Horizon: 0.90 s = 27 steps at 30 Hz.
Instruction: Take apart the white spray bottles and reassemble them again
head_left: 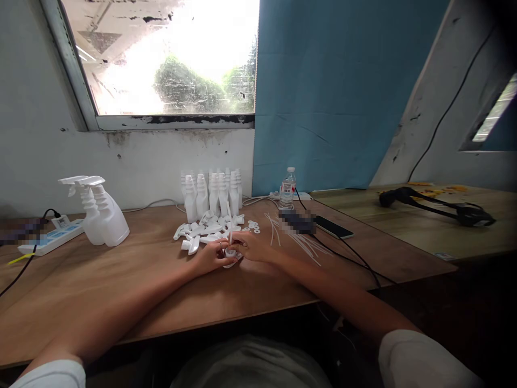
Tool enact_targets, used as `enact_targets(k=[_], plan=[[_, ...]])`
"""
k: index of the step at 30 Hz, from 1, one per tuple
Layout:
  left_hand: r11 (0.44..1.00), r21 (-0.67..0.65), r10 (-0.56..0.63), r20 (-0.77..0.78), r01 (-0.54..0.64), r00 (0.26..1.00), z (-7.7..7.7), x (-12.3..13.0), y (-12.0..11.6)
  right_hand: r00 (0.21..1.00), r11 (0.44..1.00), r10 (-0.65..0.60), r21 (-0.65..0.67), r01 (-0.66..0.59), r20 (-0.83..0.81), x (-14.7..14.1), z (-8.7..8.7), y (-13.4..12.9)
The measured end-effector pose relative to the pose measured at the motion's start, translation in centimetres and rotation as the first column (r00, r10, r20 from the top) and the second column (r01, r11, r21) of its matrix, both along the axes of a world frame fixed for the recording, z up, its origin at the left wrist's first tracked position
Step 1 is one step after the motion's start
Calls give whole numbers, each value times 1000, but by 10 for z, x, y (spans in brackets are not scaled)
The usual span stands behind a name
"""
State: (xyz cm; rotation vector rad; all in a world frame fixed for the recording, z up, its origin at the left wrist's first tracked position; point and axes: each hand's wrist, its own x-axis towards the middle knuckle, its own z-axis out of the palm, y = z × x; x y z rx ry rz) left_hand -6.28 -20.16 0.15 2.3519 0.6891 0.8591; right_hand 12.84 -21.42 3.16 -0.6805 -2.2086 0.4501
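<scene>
Near the middle of the brown table, my left hand closes its fingers around a white spray head, mostly covered by the fingers. My right hand meets it from the right, pinching a thin white tube that stands upright at the spray head. Just behind both hands lies a pile of white spray heads. Small white rings are to the right of the pile, and several loose white tubes lie farther right.
Several white bottles stand behind the pile. Two bottles with spray heads are at the left, beside a power strip. A water bottle, a phone and black cables are at the right; a black headset-like object lies beyond.
</scene>
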Motion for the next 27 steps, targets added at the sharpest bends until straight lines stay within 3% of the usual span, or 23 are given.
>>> enact_targets(k=[6, 9, 11, 12, 13, 18, 20, 23, 27], plan=[[985, 163, 38, 85, -52, 996, 10, -6, -9, 999, 996, -34, 76, 36, -34, -1, 2, -12], [944, 252, 166, 191, -212, 968, 22, -18, 11, 999, 986, -15, 163, 21, -35, 1, 1, -14], [851, 272, 392, 239, -448, 889, 32, -31, 40, 1000, 978, -3, 208, -1, 18, 3, -1, -13], [764, 259, 543, 238, -591, 805, 36, -37, 58, 999, 976, 2, 216, -12, 44, 4, -1, -12], [711, 236, 615, 250, -663, 748, 40, -42, 76, 998, 976, 11, 215, -25, 68, 4, -2, -10], [524, 106, 814, 231, -845, 534, 40, -58, 148, 987, 984, 22, 172, -49, 158, 7, -9, -7], [487, 59, 852, 186, -872, 489, 33, -60, 159, 983, 988, -8, 154, -20, 181, 8, -12, -6], [478, 24, 871, 116, -878, 477, 25, -68, 162, 984, 993, -51, 114, 32, 168, 8, -14, -6], [428, 72, 884, 175, -901, 433, 33, -88, 155, 986, 988, -142, 80, 135, 92, 11, -11, -8]])
